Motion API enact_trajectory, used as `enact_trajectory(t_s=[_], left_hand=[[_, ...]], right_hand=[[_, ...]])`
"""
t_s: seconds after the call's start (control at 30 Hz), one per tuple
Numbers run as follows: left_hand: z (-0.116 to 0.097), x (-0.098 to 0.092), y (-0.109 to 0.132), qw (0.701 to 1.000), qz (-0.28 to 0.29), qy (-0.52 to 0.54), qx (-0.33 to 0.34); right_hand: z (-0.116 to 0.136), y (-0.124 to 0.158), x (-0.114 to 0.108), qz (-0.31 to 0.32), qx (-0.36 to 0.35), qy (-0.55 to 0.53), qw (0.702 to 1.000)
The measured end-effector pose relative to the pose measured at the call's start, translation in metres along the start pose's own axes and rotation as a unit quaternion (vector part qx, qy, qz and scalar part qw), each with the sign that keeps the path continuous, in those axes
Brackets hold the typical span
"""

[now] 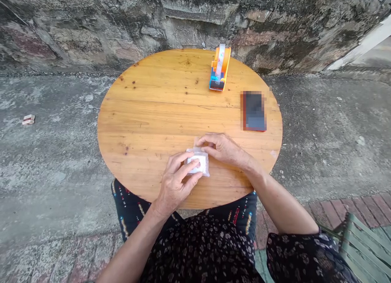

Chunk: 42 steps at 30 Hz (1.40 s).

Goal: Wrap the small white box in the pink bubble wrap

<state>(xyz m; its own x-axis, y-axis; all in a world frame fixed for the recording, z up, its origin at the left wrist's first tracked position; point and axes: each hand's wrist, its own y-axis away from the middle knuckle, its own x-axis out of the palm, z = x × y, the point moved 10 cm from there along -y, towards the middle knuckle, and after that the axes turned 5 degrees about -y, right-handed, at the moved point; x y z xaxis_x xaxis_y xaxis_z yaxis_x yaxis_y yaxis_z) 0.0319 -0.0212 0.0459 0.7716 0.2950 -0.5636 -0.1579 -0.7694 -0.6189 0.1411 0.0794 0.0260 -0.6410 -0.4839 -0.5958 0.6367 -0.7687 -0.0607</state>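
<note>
A small white packet in clear plastic wrap (201, 164) lies near the front edge of a round wooden table (146, 111). My left hand (175, 181) pinches its left side with thumb and fingers. From the right, my right hand (224, 149) holds its upper edge with curled fingers. Both hands grip the packet just above the tabletop.
An orange and blue tape dispenser (219, 69) stands at the table's far side. A dark phone in a red case (253, 111) lies on the right part. A rough stone wall runs behind. A small white scrap (28, 119) lies on the concrete ground at left. A green chair (363, 242) stands at lower right.
</note>
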Motion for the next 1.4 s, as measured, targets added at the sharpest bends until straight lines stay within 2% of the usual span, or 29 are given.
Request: enact_trajectory(t_s=[0.13, 0.3, 0.67, 0.87, 1.07, 1.23, 1.4], left_hand=[[0.0, 0.0, -0.001, 1.0, -0.002, 0.001, 0.0], [-0.001, 0.0, -0.001, 1.0, -0.003, 0.001, 0.0], [-0.001, 0.0, -0.001, 1.0, -0.004, -0.001, 0.005], [-0.002, 0.0, -0.002, 1.0, -0.002, -0.006, 0.005], [-0.001, 0.0, -0.002, 1.0, -0.003, -0.01, 0.001], [-0.001, 0.0, -0.002, 1.0, -0.007, -0.014, 0.0], [0.0, 0.0, -0.001, 1.0, -0.007, -0.008, 0.0]], right_hand=[[-0.001, -0.001, 0.0, 0.001, 0.026, 0.022, 0.999], [0.004, -0.003, 0.006, 0.028, -0.011, 0.057, 0.998], [0.0, -0.007, 0.008, 0.047, -0.034, 0.093, 0.994], [0.001, -0.01, 0.016, 0.085, -0.035, 0.101, 0.991], [-0.003, -0.012, 0.012, 0.063, -0.002, 0.129, 0.99], [-0.004, -0.012, 0.013, 0.059, -0.013, 0.108, 0.992], [-0.006, -0.014, -0.013, 0.004, -0.026, 0.091, 0.995]])
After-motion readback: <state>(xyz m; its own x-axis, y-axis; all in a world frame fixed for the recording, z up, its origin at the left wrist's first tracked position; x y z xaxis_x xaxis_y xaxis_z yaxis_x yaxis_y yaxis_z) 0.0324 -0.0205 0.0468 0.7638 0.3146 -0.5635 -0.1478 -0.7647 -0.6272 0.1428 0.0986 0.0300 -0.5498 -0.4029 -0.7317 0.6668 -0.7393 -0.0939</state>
